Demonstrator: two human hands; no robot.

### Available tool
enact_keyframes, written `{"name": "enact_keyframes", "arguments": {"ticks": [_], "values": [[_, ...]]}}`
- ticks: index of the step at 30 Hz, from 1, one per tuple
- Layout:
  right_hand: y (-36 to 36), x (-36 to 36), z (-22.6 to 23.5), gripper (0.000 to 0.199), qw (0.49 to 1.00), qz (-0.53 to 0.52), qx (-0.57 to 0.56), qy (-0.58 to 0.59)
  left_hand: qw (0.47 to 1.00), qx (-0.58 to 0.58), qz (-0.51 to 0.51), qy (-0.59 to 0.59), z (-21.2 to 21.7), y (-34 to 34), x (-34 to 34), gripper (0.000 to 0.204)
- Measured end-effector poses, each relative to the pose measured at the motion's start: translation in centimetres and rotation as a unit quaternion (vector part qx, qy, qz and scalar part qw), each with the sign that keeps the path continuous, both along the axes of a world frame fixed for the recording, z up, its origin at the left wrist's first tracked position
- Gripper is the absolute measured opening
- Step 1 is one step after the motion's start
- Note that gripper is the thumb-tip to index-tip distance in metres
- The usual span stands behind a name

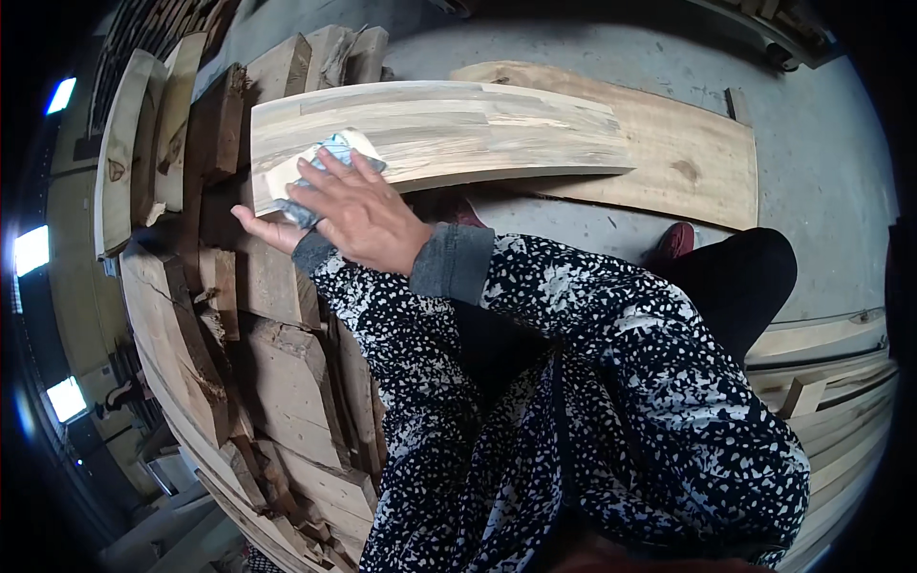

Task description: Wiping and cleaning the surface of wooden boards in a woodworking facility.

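Observation:
My right hand (368,215) lies over a folded cream pad (368,146) with blue print and grey cloth-like edges. Its fingers press the pad down onto the face of a pale, streaky laminated wood board (458,119). What the pad is exactly, I cannot make out. Beside the board's lower left corner, my left hand (272,230) is partly covered by the right hand and wrist. One digit of it stretches out to the left; its other fingers are hidden. The forearms cross closely, in black-and-white speckled sleeves with grey cuffs.
Stacked rough timber pieces (287,382) with jagged edges fill the left side and support the board's left end. A wider plank (688,158) lies beyond the board. More boards (831,401) are piled at the right. A red shoe (676,241) rests on the concrete floor (812,191).

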State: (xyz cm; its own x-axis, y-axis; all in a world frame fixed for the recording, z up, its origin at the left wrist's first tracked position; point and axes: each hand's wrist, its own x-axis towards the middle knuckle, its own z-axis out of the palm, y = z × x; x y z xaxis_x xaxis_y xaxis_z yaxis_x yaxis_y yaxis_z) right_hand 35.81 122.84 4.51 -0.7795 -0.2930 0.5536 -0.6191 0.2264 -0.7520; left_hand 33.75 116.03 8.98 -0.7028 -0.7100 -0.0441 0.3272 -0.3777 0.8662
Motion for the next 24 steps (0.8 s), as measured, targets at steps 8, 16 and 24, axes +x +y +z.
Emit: {"name": "enact_keyframes", "arguments": {"ticks": [8, 16, 24], "values": [[20.1, 1.6, -22.4, 0.038, 0.928, -0.285, 0.054, -0.235, 0.997, 0.009, -0.052, 0.058, -0.5, -1.7, -0.2, 0.070], [7.5, -0.6, -9.3, 0.045, 0.975, -0.205, 0.009, -0.082, 0.993, -0.020, -0.068, 0.097, -1.5, -2.4, -0.8, 0.067], [11.5, -3.2, -14.5, 0.038, 0.978, -0.194, 0.006, -0.080, 0.998, -0.063, -0.011, 0.018, -1.3, -2.8, -1.0, 0.051]]}}
